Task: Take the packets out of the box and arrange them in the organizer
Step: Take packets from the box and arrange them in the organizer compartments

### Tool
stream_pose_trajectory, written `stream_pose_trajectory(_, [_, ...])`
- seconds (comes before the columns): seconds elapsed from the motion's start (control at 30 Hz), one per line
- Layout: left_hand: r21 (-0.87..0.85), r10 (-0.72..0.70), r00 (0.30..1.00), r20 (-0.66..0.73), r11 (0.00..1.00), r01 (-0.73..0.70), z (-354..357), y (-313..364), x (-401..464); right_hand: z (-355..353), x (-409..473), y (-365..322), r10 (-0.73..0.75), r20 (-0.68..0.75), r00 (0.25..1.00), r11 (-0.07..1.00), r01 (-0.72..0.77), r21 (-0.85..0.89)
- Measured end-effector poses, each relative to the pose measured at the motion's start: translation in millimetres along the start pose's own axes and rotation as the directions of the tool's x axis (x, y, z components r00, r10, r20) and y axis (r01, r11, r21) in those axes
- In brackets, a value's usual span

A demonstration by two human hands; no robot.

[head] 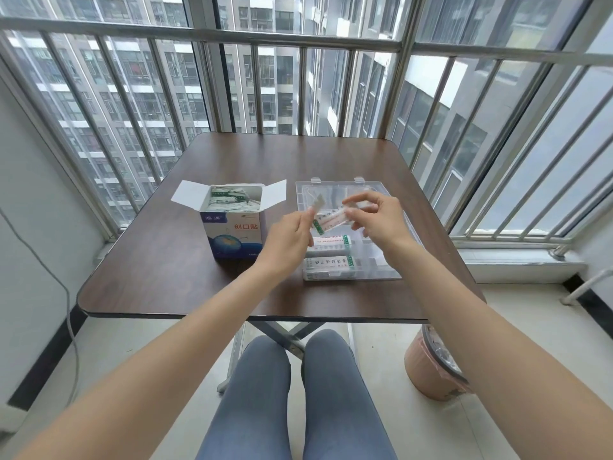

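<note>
Box (232,224) — packets (229,198); organizer (381,260) — stacks (330,267).

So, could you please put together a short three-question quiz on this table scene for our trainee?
1. True or false: the white-and-blue cardboard box stands open, packets inside.
2. Which hands hold the raised white paper packet? A) left hand only B) right hand only C) both
3. Fill in: the clear plastic organizer lies on the box's ____ side.

Key: 1 true; 2 C; 3 right.

Bare table (159,260) left of box (234,234)
</note>
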State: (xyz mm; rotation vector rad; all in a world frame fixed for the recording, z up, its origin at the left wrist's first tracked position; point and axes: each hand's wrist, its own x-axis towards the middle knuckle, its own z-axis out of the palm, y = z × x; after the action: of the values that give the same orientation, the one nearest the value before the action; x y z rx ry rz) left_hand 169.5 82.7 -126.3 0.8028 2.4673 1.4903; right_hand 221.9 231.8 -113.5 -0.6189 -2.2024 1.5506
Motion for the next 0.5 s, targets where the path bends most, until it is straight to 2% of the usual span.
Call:
stream_pose_trajectory(0.1, [0.045,0.025,0.998,-0.063,0.999,-0.022,-1.8,1.1,-1.2,3.0,0.8,6.1,0.043,0.010,0.999,0.989,-0.041,-0.140])
stream_pose_trajectory(0.23, [0.023,0.020,0.993,-0.113,1.000,-0.017,-3.2,2.5,2.3,9.0,5.4,11.6,-0.013,-0.021,1.000,0.936,0.005,-0.351])
stream_pose_trajectory(0.37, [0.067,0.032,0.999,-0.028,0.997,-0.030,-0.9,1.3,1.7,12.8,3.4,10.1,-0.026,0.016,1.000,0.864,0.031,-0.503])
stream_pose_trajectory(0.5, [0.112,0.029,0.999,-0.031,0.993,-0.026,-1.5,0.4,2.0,16.1,-1.1,6.5,-0.065,0.049,0.997,0.780,0.082,-0.621])
